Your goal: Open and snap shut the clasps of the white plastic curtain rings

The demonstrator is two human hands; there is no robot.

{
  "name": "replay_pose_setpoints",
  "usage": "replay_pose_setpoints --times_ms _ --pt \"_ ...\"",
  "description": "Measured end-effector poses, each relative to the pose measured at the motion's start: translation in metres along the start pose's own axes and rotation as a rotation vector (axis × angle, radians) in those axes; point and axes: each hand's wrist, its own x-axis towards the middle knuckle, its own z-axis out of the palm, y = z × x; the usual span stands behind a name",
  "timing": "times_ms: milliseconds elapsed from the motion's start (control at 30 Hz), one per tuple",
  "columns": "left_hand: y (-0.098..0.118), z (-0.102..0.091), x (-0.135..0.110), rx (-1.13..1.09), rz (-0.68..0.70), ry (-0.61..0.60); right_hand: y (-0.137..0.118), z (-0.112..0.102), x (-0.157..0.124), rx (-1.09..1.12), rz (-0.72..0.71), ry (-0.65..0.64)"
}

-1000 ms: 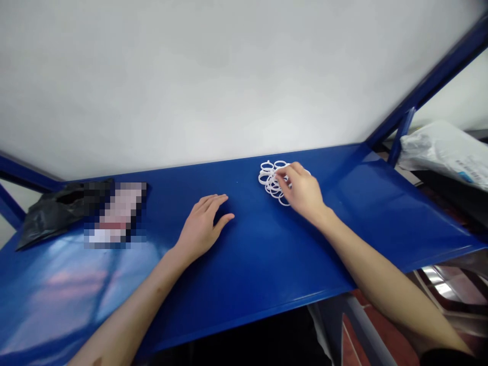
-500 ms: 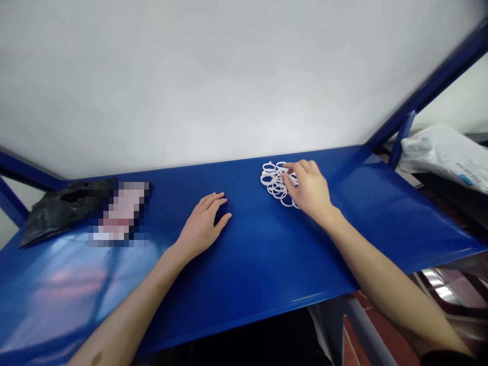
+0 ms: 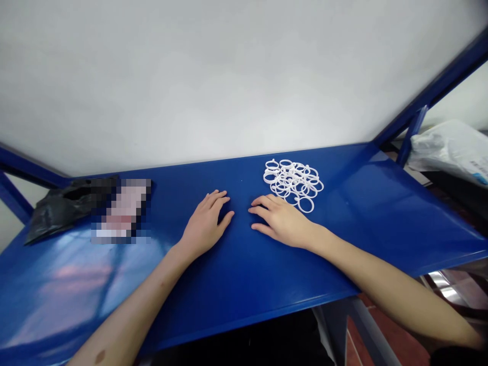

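A heap of white plastic rings (image 3: pixel 292 179), each with a small nub, lies on the blue tabletop (image 3: pixel 236 274) toward the back right. Just in front of the heap, my right hand (image 3: pixel 280 218) rests palm down with its fingers spread and nothing in them. It overlaps the near left edge of the rings from this angle; whether it touches them I cannot tell. My left hand (image 3: pixel 208 221) lies flat on the table to the left, fingers stretched out and holding nothing. A narrow strip of blue surface separates the two hands.
At the left end lie a black plastic bag (image 3: pixel 64 206) and a pixelated flat object (image 3: pixel 124 208). A white wall (image 3: pixel 229 76) rises behind the table. Blue frame bars (image 3: pixel 412 134) stand at both ends, with a white plastic package (image 3: pixel 450 150) beyond the right one.
My right hand has left the heap of rings and come down toward the left, nearer my left hand, with its fingers now spread. My left hand has stayed in place.
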Motion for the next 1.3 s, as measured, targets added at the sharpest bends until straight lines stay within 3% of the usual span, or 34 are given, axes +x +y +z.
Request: replay_pose_setpoints --times_ms 300,400,567,667,800,1133,1300 --pt "0.000 0.000 -0.001 0.016 0.006 -0.009 -0.002 0.001 0.001 -0.003 -0.015 -0.008" --pt "0.001 -0.001 0.000 0.011 0.008 -0.012 0.010 -0.004 0.004 -0.029 -0.005 0.055" --pt "0.002 -0.002 0.001 0.019 -0.002 -0.036 0.058 -0.019 0.003 -0.210 0.319 0.283" --pt "0.001 -0.002 0.002 0.020 -0.003 -0.044 0.082 -0.021 -0.001 -0.229 0.479 0.179" --pt "0.000 -0.001 0.001 0.008 0.008 -0.043 0.090 -0.016 -0.004 -0.213 0.559 0.033" --pt "0.002 -0.004 0.002 0.006 0.012 -0.063 0.082 -0.017 -0.003 -0.296 0.605 0.004" --pt "0.002 -0.004 0.002 0.008 0.022 -0.060 0.078 -0.018 -0.004 -0.323 0.586 0.077"
